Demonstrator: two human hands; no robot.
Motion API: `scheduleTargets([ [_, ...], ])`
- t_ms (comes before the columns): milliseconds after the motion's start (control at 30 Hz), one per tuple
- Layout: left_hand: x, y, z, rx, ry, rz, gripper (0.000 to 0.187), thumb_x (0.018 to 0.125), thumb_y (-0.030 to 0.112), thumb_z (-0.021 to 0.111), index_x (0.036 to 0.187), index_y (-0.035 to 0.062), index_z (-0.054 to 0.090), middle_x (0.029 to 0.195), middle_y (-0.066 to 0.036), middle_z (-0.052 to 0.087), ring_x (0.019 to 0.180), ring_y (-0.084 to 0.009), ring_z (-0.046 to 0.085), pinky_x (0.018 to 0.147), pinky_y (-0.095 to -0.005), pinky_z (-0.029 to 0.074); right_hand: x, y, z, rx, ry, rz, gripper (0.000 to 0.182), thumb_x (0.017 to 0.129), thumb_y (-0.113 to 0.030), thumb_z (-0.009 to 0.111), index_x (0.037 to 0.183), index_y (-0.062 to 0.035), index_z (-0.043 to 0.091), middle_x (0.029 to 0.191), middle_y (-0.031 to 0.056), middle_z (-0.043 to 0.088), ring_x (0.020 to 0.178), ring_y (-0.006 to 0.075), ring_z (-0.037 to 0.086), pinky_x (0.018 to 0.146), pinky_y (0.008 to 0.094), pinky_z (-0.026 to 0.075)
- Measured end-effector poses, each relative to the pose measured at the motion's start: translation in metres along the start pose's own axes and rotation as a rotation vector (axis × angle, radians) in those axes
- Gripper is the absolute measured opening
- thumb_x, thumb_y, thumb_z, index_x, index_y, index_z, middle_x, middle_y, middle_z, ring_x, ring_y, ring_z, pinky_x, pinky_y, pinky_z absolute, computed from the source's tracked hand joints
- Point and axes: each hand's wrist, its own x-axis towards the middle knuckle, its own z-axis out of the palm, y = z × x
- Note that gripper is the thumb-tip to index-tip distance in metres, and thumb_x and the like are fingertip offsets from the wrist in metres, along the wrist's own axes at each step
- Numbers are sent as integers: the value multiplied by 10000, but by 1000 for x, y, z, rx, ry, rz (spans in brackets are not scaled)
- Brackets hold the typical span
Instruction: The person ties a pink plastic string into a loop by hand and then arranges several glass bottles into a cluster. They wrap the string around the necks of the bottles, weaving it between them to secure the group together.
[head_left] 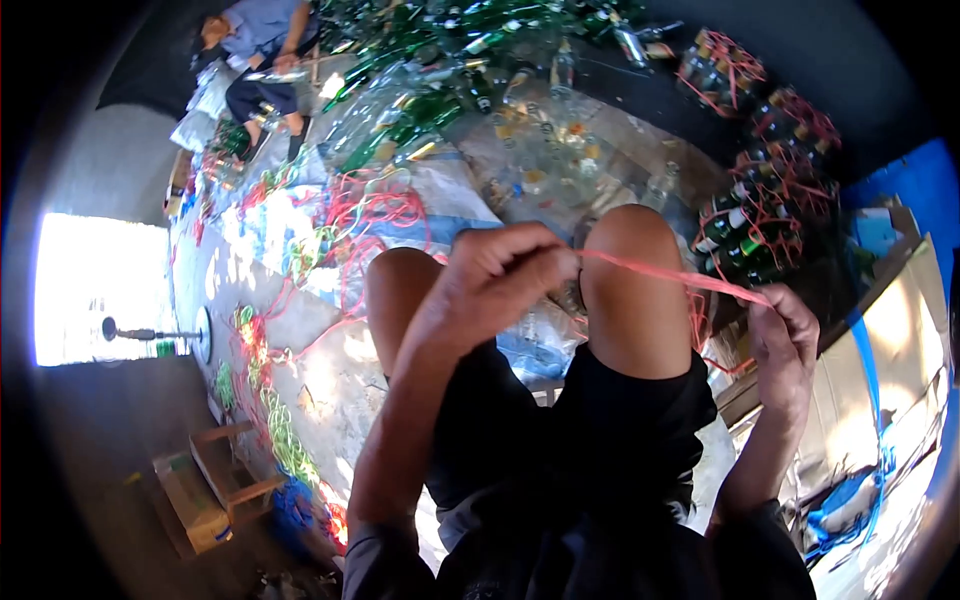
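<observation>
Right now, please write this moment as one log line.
left hand: pinches pink strap | right hand: holds strap's other end | strap: taut over knee

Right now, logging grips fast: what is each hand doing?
Left hand: closed, pinching the pink strap.
Right hand: closed on the same strap's other end.

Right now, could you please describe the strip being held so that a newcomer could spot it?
Start at the two bare knees in mid-frame. Across them runs a pink plastic strip, pulled taut between the left hand and right hand. Unlike the loose tangled strips on the ground, it is straight and raised.
</observation>
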Motion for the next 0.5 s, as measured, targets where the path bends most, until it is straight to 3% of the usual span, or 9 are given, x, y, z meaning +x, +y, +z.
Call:
scheduleTargets([
  [67,7,5,-5,-178,30,-91,88,975,57,704,968,-25,672,723,34,495,611,-53,452,589,-226,417,1,2,-3,86,-12,9,199,1040,-215,650,991,-27,694,614,-122,377,528,-10,268,498,220,159],
  [100,7,11,-6,-29,65,-69,69,939,2,711,969,-26,656,719,31,483,610,-60,454,588,-231,420,3,4,-4,127,-38,-5,215,1038,-225,655,999,-16,688,610,-120,372,524,-9,262,499,219,159],
  [267,11,18,-20,-28,73,-53,112,989,98,678,959,-5,644,693,54,443,586,-42,393,556,-229,349,9,10,-6,244,-77,30,248,1022,-237,683,1022,10,668,609,-106,361,517,3,252,493,221,150],
  [367,30,11,-30,-113,74,-32,163,1018,155,657,953,8,636,678,67,419,572,-32,356,536,-227,307,18,16,-4,290,-83,29,158,1033,-140,656,1052,4,718,614,-83,456,492,6,294,472,220,207],
  [500,63,-2,-43,-202,94,-16,237,1058,232,631,945,24,626,657,86,387,552,-18,307,510,-226,250,29,19,8,272,-77,62,118,1028,-104,656,1063,-9,717,655,-83,480,511,5,316,475,212,238],
])
